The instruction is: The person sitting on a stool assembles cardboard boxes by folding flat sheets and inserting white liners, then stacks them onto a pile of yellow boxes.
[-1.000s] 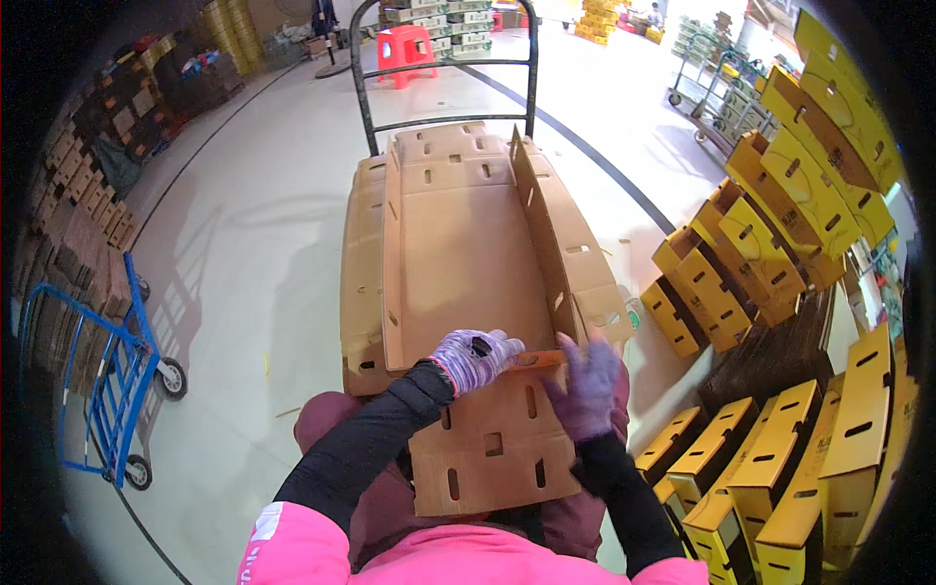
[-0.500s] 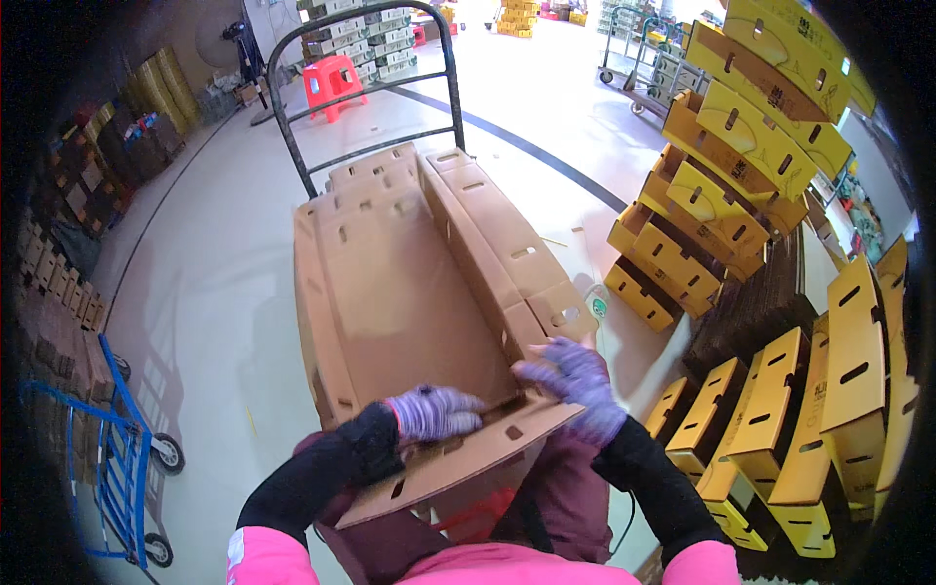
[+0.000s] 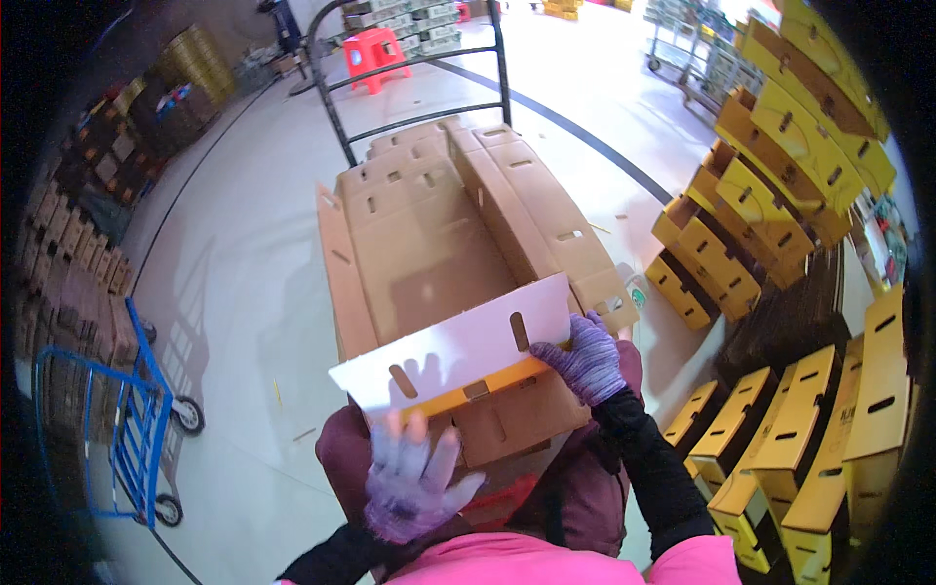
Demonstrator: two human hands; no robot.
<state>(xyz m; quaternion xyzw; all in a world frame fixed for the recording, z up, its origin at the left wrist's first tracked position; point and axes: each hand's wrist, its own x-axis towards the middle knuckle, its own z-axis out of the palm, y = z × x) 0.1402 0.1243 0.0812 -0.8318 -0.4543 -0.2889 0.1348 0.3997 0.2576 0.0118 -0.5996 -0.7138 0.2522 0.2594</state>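
A brown cardboard box (image 3: 424, 249), partly folded, lies lengthwise in front of me with its inside facing up. Its near end flap (image 3: 453, 341) stands tilted up, showing a pale, glaring face with slots and a yellow strip along the fold. With gloved fingers closed round the flap's right end, my right hand (image 3: 585, 361) holds it near the corner. My left hand (image 3: 414, 483), in a matching purple knitted glove, hovers over my lap just short of the flap, fingers spread and holding nothing. Below the fold hangs a brown cardboard panel (image 3: 517, 419).
A black trolley handle (image 3: 419, 78) rises beyond the box, with a red stool (image 3: 375, 58) behind it. Yellow boxes are stacked high at the right (image 3: 780, 185), and more stand nearer (image 3: 809, 439). A blue hand cart (image 3: 136, 429) stands at the left.
The near flap has swung up from lying toward me. My left hand has come off the cardboard and back toward my lap; my right hand has moved to the flap's right end.
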